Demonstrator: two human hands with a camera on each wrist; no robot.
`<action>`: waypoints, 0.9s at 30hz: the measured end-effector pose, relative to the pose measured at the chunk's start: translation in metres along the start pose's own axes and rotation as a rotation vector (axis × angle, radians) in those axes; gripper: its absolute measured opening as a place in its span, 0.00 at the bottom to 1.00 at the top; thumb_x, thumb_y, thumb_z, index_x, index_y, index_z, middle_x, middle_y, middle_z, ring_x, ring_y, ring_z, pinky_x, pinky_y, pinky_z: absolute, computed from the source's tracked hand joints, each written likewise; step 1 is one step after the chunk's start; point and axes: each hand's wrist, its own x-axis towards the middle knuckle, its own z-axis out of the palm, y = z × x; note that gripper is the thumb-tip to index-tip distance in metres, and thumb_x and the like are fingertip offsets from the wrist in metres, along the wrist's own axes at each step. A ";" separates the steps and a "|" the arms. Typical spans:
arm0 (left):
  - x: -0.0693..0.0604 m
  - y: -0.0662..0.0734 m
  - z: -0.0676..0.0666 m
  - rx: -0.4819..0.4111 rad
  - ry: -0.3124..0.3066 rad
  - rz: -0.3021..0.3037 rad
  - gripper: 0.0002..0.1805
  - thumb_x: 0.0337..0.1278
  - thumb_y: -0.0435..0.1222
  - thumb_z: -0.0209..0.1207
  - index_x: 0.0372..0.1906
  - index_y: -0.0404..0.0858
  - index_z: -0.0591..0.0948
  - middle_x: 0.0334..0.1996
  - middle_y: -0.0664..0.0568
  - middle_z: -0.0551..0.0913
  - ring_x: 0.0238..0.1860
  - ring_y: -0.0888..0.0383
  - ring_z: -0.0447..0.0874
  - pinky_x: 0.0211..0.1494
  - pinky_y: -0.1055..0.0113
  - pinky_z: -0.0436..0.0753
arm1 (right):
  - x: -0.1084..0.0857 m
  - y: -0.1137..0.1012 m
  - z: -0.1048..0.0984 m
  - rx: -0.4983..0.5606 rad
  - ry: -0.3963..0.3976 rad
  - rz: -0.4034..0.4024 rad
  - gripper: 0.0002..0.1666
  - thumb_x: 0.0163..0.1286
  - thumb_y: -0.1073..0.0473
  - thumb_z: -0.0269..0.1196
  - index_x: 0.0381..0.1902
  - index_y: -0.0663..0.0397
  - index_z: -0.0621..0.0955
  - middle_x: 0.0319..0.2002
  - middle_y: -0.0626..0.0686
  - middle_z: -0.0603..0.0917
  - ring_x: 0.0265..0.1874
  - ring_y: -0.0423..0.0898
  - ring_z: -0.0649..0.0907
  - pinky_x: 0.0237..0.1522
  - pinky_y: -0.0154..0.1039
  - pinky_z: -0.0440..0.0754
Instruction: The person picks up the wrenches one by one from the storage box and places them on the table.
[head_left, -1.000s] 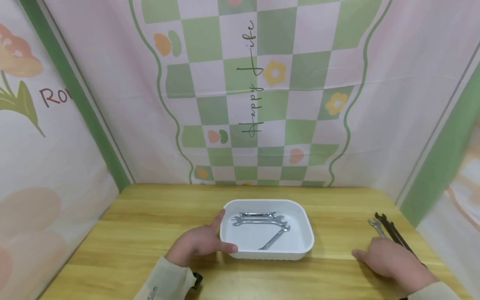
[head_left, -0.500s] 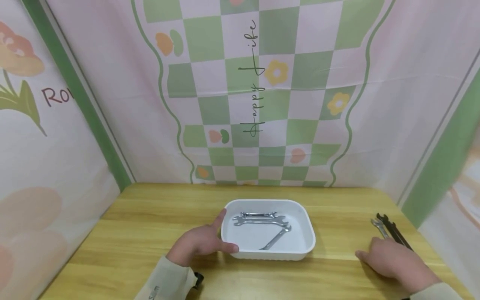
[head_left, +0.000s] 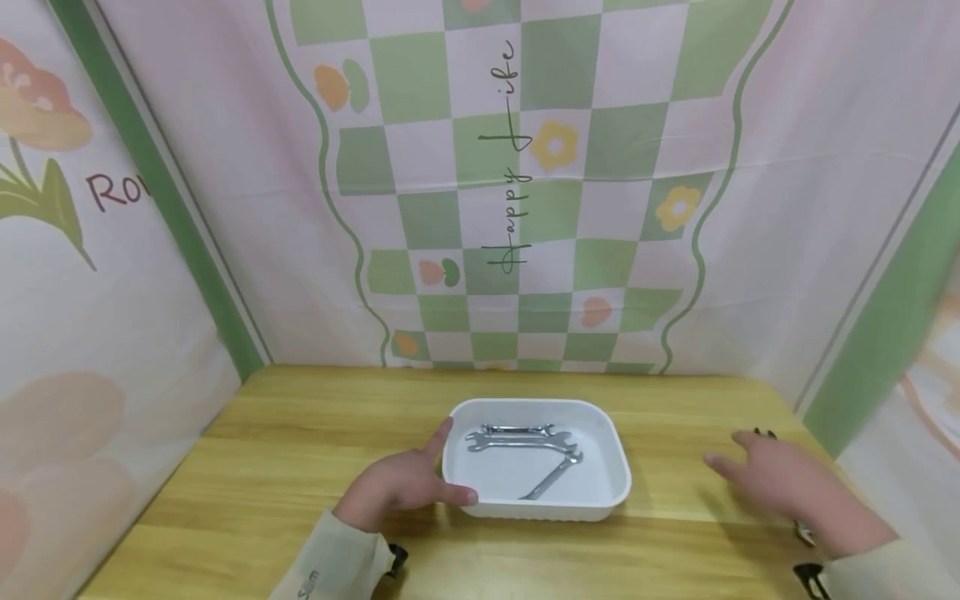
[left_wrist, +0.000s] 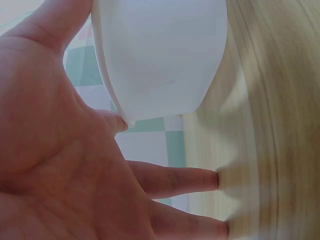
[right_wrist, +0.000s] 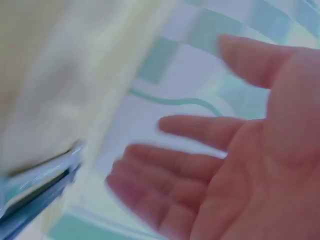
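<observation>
In the head view my left hand (head_left: 405, 482) rests at the left end of a white plastic tray (head_left: 536, 512), thumb on the near rim and a finger at the far corner. The left wrist view has its fingers fairly straight, two of them touching the tabletop. Inside the tray lie open-ended wrenches: two silver ones, including this wrench (head_left: 519, 442), lie side by side, and a third wrench (head_left: 551, 477) slants in front. My right hand (head_left: 787, 483) hovers with spread fingers and holds nothing. Below it, more wrenches (right_wrist: 42, 175) lie on the table, mostly hidden in the head view.
The wood-grain table (head_left: 315, 417) ends at a patterned cloth backdrop (head_left: 555, 250) behind. Cloth panels (head_left: 150, 333) also stand at the left and right sides.
My right hand has lifted off the wrenches at the right and risen with its fingers spread. My left hand and the tray stay in place.
</observation>
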 end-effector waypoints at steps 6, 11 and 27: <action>-0.001 0.001 -0.001 0.005 0.002 0.004 0.71 0.43 0.59 0.73 0.81 0.46 0.36 0.60 0.26 0.74 0.51 0.34 0.79 0.58 0.38 0.73 | 0.020 -0.017 -0.040 0.725 -0.162 -0.154 0.43 0.82 0.38 0.31 0.73 0.72 0.61 0.65 0.74 0.68 0.60 0.68 0.75 0.55 0.55 0.78; -0.002 0.002 -0.001 0.005 0.002 0.006 0.71 0.43 0.60 0.73 0.81 0.45 0.37 0.60 0.26 0.74 0.49 0.35 0.81 0.58 0.38 0.73 | 0.039 -0.036 -0.063 1.194 -0.525 -0.282 0.44 0.79 0.34 0.23 0.72 0.51 0.70 0.65 0.64 0.74 0.61 0.56 0.77 0.61 0.49 0.74; 0.001 0.000 0.000 0.015 0.006 -0.026 0.71 0.42 0.62 0.72 0.81 0.48 0.37 0.67 0.28 0.68 0.61 0.30 0.72 0.62 0.36 0.68 | 0.072 -0.154 -0.022 0.894 -0.766 -0.154 0.52 0.75 0.26 0.37 0.52 0.72 0.80 0.51 0.68 0.83 0.52 0.61 0.82 0.56 0.56 0.77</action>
